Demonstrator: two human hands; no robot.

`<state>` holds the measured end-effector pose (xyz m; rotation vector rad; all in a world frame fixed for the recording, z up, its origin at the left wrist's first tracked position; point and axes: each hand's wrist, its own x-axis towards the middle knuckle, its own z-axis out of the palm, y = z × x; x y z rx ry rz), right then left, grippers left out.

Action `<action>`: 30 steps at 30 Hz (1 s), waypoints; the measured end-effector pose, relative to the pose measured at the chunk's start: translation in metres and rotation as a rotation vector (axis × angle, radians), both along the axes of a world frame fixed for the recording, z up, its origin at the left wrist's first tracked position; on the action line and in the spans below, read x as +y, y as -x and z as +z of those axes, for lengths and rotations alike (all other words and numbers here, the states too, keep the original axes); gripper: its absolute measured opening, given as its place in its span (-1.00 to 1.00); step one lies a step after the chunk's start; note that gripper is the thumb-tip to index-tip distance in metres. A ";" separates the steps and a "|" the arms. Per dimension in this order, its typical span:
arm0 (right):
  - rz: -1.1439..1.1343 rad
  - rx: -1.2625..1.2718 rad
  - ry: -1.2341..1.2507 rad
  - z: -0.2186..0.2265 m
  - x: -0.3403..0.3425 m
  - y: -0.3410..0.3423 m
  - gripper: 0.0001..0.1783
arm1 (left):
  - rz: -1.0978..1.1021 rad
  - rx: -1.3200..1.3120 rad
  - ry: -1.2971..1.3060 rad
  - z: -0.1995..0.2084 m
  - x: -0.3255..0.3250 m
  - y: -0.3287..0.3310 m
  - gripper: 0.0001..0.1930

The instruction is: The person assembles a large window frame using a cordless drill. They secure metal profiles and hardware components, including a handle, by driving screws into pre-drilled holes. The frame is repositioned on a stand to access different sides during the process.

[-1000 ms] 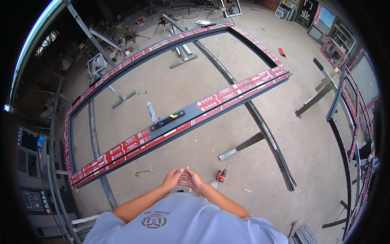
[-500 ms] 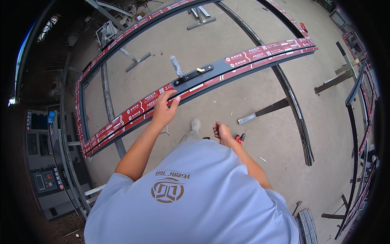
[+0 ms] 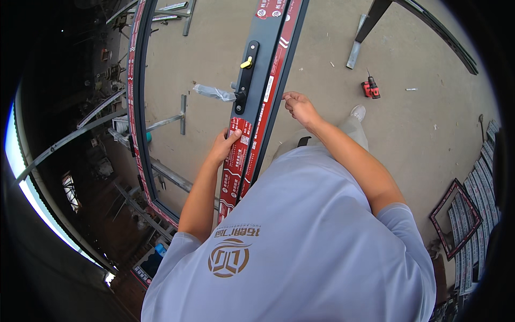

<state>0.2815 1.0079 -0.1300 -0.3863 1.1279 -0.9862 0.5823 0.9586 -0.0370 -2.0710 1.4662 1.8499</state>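
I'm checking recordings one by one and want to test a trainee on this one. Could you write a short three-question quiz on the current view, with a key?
1. True or false: the red and black drill lies on the floor, apart from the right hand.

2. The left hand is touching:
A. the white shoe
B. the frame bar covered in red film
C. the yellow knob

3. What colour is the small piece mounted on the black handle plate?

Key: 1. True. 2. B. 3. Yellow.
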 end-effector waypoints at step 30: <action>-0.130 0.184 0.112 -0.025 0.004 -0.021 -0.44 | -0.047 0.046 -0.043 0.003 -0.012 -0.027 -0.19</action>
